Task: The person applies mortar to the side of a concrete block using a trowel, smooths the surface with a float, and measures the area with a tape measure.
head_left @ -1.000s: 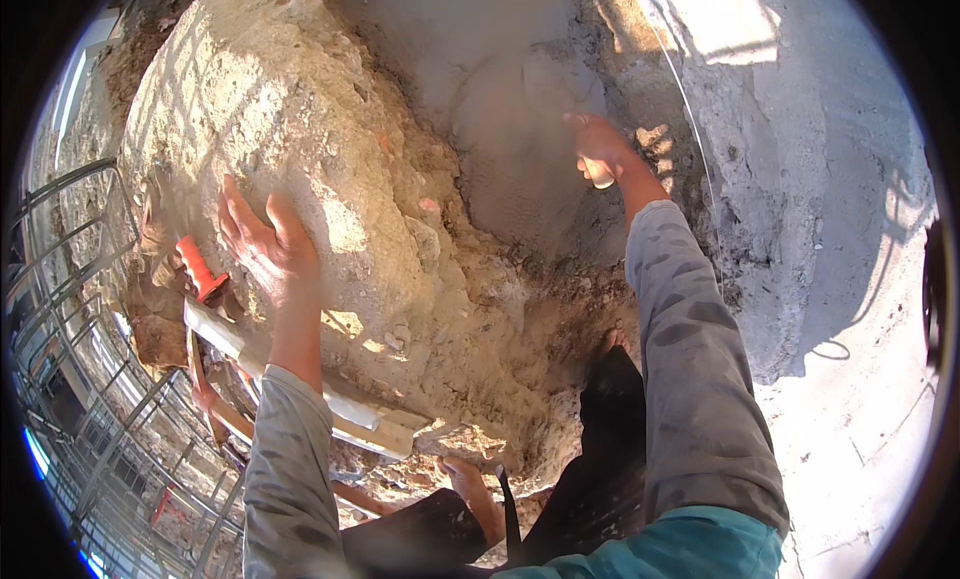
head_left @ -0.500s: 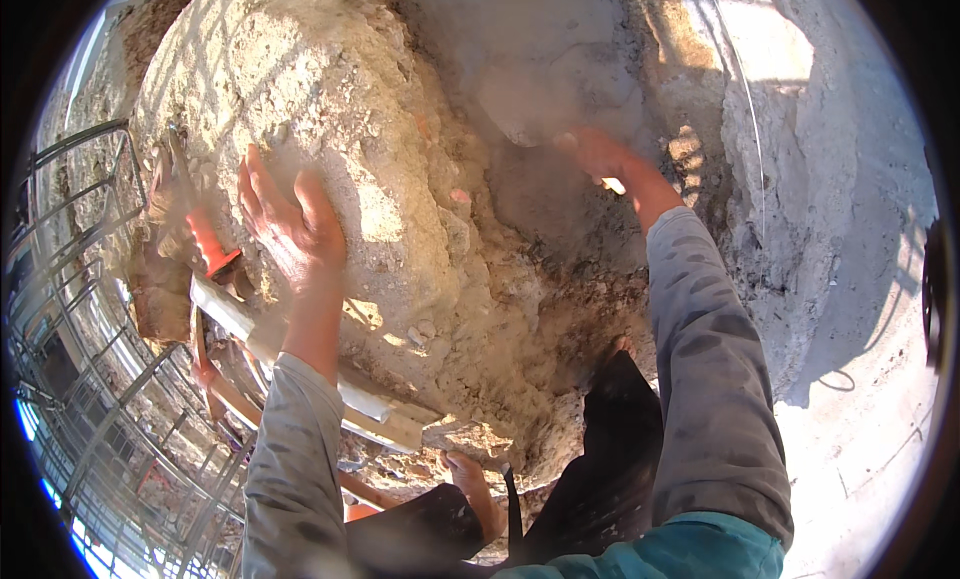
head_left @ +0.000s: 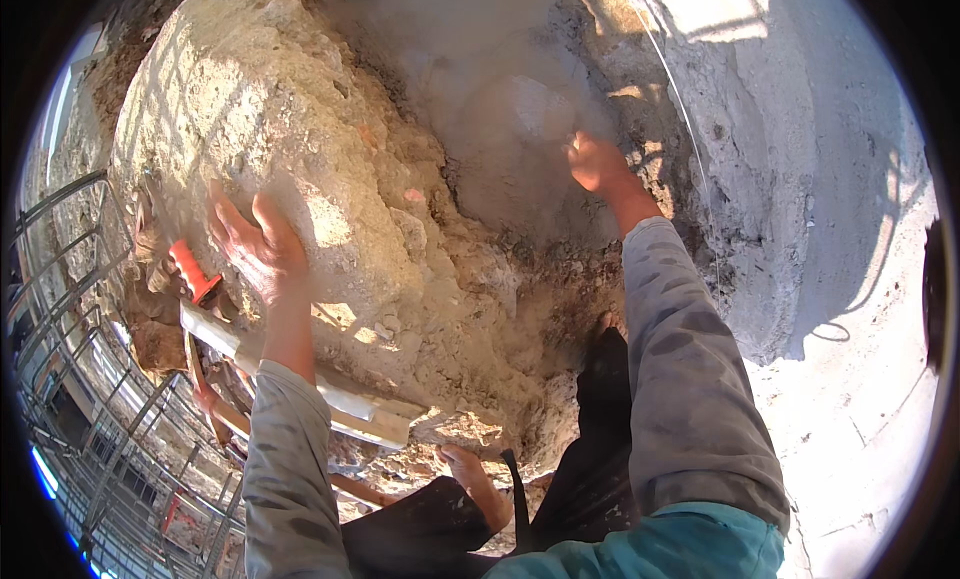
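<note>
My left hand [head_left: 262, 241] rests with fingers spread on the sloping face of a pale, crumbly earth mound [head_left: 270, 109]. Over a pit of smooth grey material [head_left: 500, 174], to the right of the mound, my right hand [head_left: 598, 166] is closed in a fist. Whatever it grips cannot be made out; a blurred light patch lies just beyond the fingers, and haze dims that area. Left of my left hand lies a tool with a red grip [head_left: 190, 269], a flared guard at its lower end.
Pale timber pieces [head_left: 355, 424] lie below the mound, beside a wooden handle [head_left: 228, 416]. Steel rebar cages [head_left: 100, 379] crowd the left side. A thin white cable [head_left: 672, 74] runs along the grey wall [head_left: 770, 209] at right. My bare foot [head_left: 475, 484] is on the rubble.
My right hand has drawn slightly nearer and turned, now showing a closed fist. My left hand stays spread on the mound. The whole view has shifted, moving the scene leftward.
</note>
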### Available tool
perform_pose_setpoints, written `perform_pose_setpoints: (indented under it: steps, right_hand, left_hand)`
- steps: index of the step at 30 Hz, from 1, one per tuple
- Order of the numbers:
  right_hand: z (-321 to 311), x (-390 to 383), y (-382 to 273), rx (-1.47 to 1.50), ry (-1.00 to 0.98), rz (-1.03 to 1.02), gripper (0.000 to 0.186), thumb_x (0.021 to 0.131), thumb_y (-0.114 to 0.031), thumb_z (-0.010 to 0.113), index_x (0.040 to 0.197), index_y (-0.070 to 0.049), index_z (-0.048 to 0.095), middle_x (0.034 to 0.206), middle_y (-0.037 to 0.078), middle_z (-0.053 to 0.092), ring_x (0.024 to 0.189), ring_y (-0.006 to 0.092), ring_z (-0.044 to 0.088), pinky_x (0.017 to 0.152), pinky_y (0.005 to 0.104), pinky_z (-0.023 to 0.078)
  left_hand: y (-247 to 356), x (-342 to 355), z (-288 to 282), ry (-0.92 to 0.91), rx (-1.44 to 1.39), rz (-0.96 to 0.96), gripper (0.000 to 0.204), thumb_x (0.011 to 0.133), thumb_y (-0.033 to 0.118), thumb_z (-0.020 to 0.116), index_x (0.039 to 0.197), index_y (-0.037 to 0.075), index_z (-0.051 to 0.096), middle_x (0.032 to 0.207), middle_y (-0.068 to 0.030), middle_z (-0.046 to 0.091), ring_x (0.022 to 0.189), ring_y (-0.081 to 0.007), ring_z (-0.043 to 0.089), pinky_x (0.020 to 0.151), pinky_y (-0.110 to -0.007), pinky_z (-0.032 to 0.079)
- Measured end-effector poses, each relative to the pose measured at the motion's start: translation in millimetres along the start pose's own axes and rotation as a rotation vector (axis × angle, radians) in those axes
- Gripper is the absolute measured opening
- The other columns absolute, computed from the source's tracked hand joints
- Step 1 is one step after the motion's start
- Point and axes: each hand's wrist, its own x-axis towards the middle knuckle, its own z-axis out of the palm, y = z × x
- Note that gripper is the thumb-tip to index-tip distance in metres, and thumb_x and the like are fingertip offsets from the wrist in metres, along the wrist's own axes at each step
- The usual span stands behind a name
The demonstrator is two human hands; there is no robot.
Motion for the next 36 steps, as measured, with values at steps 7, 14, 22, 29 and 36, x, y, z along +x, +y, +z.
perform_pose_setpoints:
  steps: [7, 14, 22, 29, 36]
  right_hand:
    - [35.2, -79.2, 84.8, 0.347, 0.031, 0.360, 0.048, 0.096, -0.041, 0.053, 0.114, 0.004, 0.054, 0.101, 0.030, 0.066, 0.097, 0.0468, 0.063, 0.082, 0.0507, 0.050]
    - [58.0, -110.3, 16.2, 0.453, 0.297, 0.268, 0.046, 0.099, -0.035, 0.047, 0.124, 0.003, 0.046, 0.097, 0.033, 0.064, 0.094, 0.0503, 0.062, 0.081, 0.0527, 0.049]
    - [150.9, -77.2, 133.9, 0.594, 0.355, 0.308, 0.045, 0.097, -0.031, 0.051, 0.127, 0.002, 0.045, 0.106, 0.029, 0.065, 0.098, 0.0469, 0.063, 0.083, 0.0522, 0.050]
    - [129.9, -178.3, 104.5, 0.549, 0.142, 0.666, 0.042, 0.095, -0.036, 0.055, 0.116, 0.001, 0.055, 0.105, 0.026, 0.065, 0.096, 0.0417, 0.064, 0.081, 0.0470, 0.050]
    - [175.4, -175.3, 56.6, 0.810, 0.323, 0.410, 0.047, 0.094, -0.045, 0.055, 0.113, -0.001, 0.060, 0.099, 0.024, 0.065, 0.089, 0.0372, 0.064, 0.078, 0.0421, 0.049]
  left_hand:
    - [1.5, 0.7, -1.2, 0.010, 0.017, 0.028, 0.065, 0.094, 0.038, 0.047, 0.142, -0.004, 0.040, 0.143, -0.0287, 0.042, 0.131, -0.0440, 0.039, 0.110, -0.049, 0.029]
    - [-13.0, 3.4, 3.4, 0.041, 0.034, 0.014, 0.066, 0.094, 0.039, 0.047, 0.143, -0.004, 0.040, 0.143, -0.0281, 0.043, 0.131, -0.0431, 0.039, 0.110, -0.049, 0.029]
    - [-4.7, -3.8, 16.3, -0.053, 0.078, -0.024, 0.071, 0.092, 0.044, 0.045, 0.143, -0.005, 0.040, 0.145, -0.0274, 0.042, 0.135, -0.0424, 0.037, 0.112, -0.047, 0.027]
    - [-20.0, -0.2, 7.7, -0.002, 0.042, 0.031, 0.073, 0.094, 0.050, 0.043, 0.146, 0.000, 0.037, 0.146, -0.0275, 0.039, 0.135, -0.0439, 0.035, 0.112, -0.053, 0.026]
    - [-9.9, -0.3, 13.6, -0.020, -0.042, 0.111, 0.069, 0.094, 0.044, 0.047, 0.143, -0.004, 0.040, 0.144, -0.0282, 0.042, 0.133, -0.0426, 0.039, 0.111, -0.048, 0.029]
